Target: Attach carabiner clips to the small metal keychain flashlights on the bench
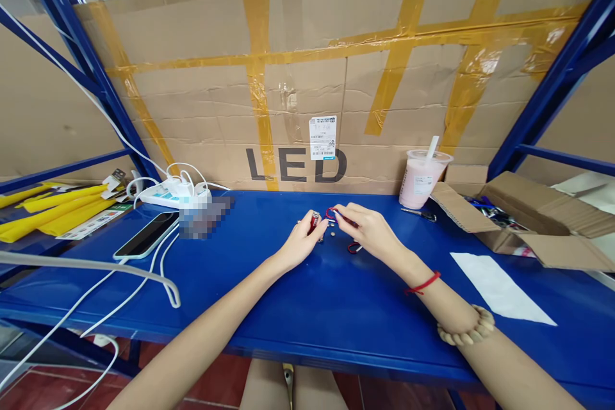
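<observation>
On the blue table (307, 307), my left hand (300, 243) pinches a small red and silver cylinder-shaped part (314, 220) upright near the middle. My right hand (365, 227) holds a thin red loop (330, 212) right beside that part, fingers curled around it. A second small red piece (354, 247) lies on the table under my right hand. A tiny silver bit (332, 224) rests between the two hands. The pieces are too small for me to name them exactly.
A pink drink cup with a straw (423, 178) stands at the back right, scissors (419, 213) beside it. An open cardboard box (519, 221) and white paper (500, 288) lie right. A phone (147, 235), white power strip (175, 195), cables and yellow items (57, 208) lie left.
</observation>
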Demonstrator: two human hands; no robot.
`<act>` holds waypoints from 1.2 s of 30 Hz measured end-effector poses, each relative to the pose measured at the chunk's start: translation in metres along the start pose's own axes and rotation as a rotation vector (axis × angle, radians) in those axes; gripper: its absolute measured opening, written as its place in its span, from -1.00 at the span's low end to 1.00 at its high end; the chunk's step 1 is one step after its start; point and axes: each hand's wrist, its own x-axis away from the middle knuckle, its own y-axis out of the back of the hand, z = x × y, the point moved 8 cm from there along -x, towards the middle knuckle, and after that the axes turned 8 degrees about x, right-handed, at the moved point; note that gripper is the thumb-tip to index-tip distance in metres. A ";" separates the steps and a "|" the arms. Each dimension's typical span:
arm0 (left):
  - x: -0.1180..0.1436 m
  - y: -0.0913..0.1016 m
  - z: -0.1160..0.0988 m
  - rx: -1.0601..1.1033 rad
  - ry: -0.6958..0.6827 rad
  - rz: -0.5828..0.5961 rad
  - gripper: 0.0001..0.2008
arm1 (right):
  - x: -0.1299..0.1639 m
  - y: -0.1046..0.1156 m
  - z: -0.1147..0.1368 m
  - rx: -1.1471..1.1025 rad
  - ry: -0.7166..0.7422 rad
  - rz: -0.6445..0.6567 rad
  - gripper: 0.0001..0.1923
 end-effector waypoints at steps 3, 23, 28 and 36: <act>0.000 -0.009 0.006 0.018 0.002 0.087 -0.65 | 0.002 0.009 0.000 0.032 0.001 -0.122 -0.63; -0.004 0.000 -0.016 0.219 -0.018 0.063 -0.51 | 0.004 0.001 -0.001 0.067 0.034 -0.115 -0.65; -0.006 0.013 -0.017 0.219 -0.026 -0.003 -0.55 | 0.002 0.002 -0.004 0.046 -0.019 -0.111 -0.67; -0.003 0.003 -0.006 0.260 0.016 -0.001 -0.61 | 0.002 -0.002 -0.003 0.069 -0.027 -0.053 -0.64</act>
